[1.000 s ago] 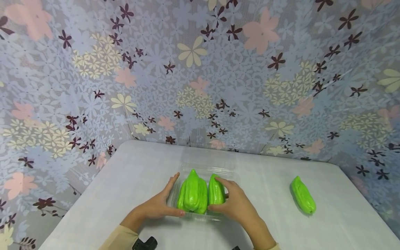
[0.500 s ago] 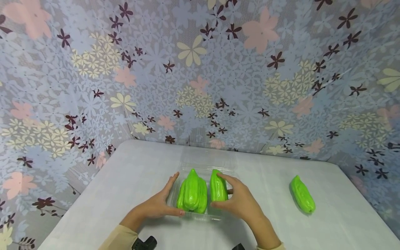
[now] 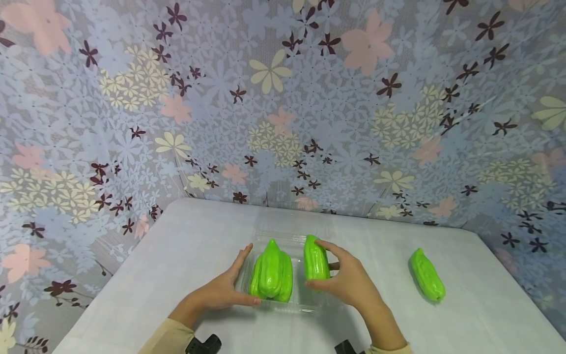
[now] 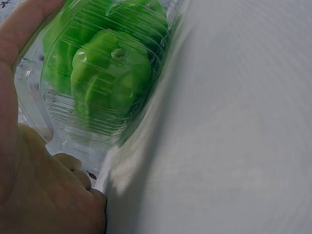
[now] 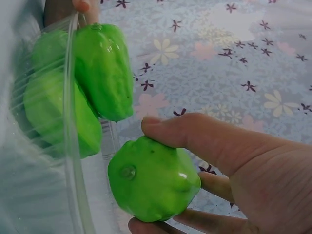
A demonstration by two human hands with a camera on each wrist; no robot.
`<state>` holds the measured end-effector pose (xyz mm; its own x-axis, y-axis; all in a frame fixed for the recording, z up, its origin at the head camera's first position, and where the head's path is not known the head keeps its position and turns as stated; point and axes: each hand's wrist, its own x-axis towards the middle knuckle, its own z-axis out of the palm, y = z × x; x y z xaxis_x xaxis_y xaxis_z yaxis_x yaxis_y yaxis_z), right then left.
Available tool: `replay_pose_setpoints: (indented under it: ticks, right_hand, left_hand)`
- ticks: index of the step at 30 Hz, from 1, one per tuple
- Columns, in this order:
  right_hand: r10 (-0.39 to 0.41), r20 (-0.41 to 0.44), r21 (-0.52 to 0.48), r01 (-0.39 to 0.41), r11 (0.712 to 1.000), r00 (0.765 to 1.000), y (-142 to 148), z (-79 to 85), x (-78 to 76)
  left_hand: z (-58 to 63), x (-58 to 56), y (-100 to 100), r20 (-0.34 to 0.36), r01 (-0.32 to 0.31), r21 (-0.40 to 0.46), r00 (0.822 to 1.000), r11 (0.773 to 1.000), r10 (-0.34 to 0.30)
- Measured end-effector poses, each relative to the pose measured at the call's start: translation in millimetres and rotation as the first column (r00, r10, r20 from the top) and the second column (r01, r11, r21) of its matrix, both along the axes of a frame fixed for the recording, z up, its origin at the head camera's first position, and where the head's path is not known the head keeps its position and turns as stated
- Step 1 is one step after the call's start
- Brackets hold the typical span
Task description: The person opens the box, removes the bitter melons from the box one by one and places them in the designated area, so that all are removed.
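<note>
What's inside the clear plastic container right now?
The clear container holds three green vegetables in its left part: one on top, two beneath. The right hand grips another. The stack hides whatever lies under it and much of the lower two.

Three green vegetables (image 3: 270,276) showing in one clear container (image 3: 300,308), lower centre of the head view: two low, one on top! There's a fourth green vegetable (image 3: 316,260) in the right hand (image 3: 349,280), a fifth green vegetable (image 3: 427,276) at lower right, and that makes five! Two hands in all, counting the left hand (image 3: 223,291), over one tabletop (image 3: 199,236); two black devices (image 3: 204,345), two tan sleeves (image 3: 167,337) at the bottom edge!
</note>
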<state>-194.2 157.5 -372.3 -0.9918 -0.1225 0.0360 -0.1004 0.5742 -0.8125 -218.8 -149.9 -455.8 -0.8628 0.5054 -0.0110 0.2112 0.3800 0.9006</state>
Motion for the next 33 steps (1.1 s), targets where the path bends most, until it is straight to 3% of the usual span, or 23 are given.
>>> replay_pose_setpoints:
  ticks: [25,33]
  right_hand:
    - [0.052,0.009,-0.100,-0.051,0.994,0.999,30.0,4.0,-6.9]
    - [0.029,0.017,-0.092,-0.028,0.995,0.999,39.3,7.9,-7.2]
  left_hand:
    - [-1.5,-0.7,-1.2,-0.010,0.005,0.014,1.000,1.000,-0.005]
    - [-2.4,-1.7,-0.9,-0.008,0.007,0.016,1.000,1.000,-0.006]
